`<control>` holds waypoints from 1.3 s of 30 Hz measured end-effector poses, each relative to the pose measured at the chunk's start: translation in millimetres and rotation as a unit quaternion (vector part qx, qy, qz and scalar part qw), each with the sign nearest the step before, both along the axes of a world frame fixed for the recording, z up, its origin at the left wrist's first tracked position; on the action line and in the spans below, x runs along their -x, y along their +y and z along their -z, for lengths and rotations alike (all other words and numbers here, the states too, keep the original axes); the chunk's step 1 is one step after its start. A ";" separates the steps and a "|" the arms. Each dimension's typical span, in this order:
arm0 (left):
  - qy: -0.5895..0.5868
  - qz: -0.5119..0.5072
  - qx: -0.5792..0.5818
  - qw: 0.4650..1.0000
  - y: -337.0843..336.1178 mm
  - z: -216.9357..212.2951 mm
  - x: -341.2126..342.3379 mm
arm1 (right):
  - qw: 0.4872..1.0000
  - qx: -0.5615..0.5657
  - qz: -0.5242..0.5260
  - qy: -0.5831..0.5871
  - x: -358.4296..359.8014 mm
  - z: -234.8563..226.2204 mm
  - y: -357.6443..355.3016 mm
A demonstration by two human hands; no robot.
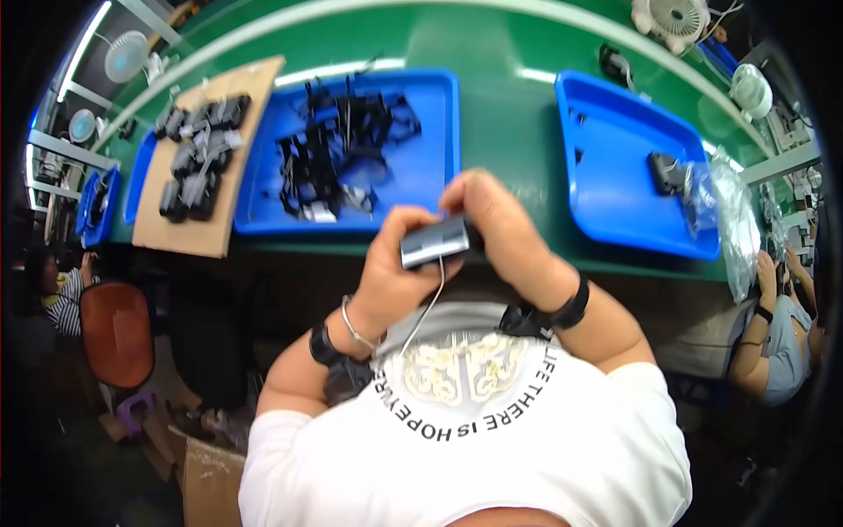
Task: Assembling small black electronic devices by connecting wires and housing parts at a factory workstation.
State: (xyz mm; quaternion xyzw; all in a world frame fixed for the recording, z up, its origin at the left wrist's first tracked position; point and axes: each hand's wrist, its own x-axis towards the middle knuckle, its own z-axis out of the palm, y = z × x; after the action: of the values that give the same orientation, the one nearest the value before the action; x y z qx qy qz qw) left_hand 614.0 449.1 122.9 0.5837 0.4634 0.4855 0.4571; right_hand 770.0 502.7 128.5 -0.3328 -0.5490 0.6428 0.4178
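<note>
Close to my body, just off the table's near edge, I hold a small grey and black box-shaped device (pixel 435 243). My left hand (pixel 386 268) is closed round its left end. The fingers of my right hand (pixel 496 215) are bent and pressed against its right end and far side. What the right fingertips touch behind the device is hidden. From the device's near side a thin white cable (pixel 430 307) hangs down in front of my shirt.
A blue tray (pixel 439 176) with tangled black parts stands ahead on the green table (pixel 509 132). Left of it, a cardboard sheet (pixel 149 233) carries several black devices. Another blue tray (pixel 615 211) and a clear plastic bag (pixel 738 228) are at right. People sit at both sides.
</note>
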 end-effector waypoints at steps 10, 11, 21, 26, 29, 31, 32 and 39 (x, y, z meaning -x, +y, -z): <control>-0.223 -0.077 -0.015 0.972 16.9 5.1 11.9 | 0.912 -0.363 0.031 -0.188 3.1 -1.7 -10.0; -0.223 -0.080 -0.016 0.971 15.7 4.1 14.3 | 0.903 -0.382 0.022 -0.198 0.8 -7.2 -12.2; -0.289 -0.069 0.133 0.946 14.9 -15.7 20.6 | 0.922 -0.344 0.029 -0.175 0.0 -2.8 1.5; -0.324 -0.047 0.213 0.921 14.2 -9.2 21.1 | 0.927 -0.322 0.057 -0.182 2.2 0.8 3.1; -0.333 -0.034 0.220 0.916 13.9 -8.7 17.2 | 0.981 -0.159 0.043 -0.102 3.2 3.3 1.3; -0.335 -0.025 0.224 0.915 13.6 -6.4 12.8 | 0.986 -0.139 0.051 -0.070 6.6 5.6 -2.2; -0.346 -0.020 0.210 0.914 13.3 -3.4 10.0 | 0.990 -0.119 0.058 -0.038 8.3 6.3 -4.2; -0.305 0.118 0.155 0.932 6.6 0.1 15.2 | 0.990 -0.109 0.044 -0.079 -16.0 -7.4 -2.6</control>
State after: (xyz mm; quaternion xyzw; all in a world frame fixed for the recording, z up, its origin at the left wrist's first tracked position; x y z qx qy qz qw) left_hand 598.8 455.7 122.8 0.3798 0.2984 0.5048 0.7154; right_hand 786.0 500.1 135.9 -0.3590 -0.6319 0.5321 0.4344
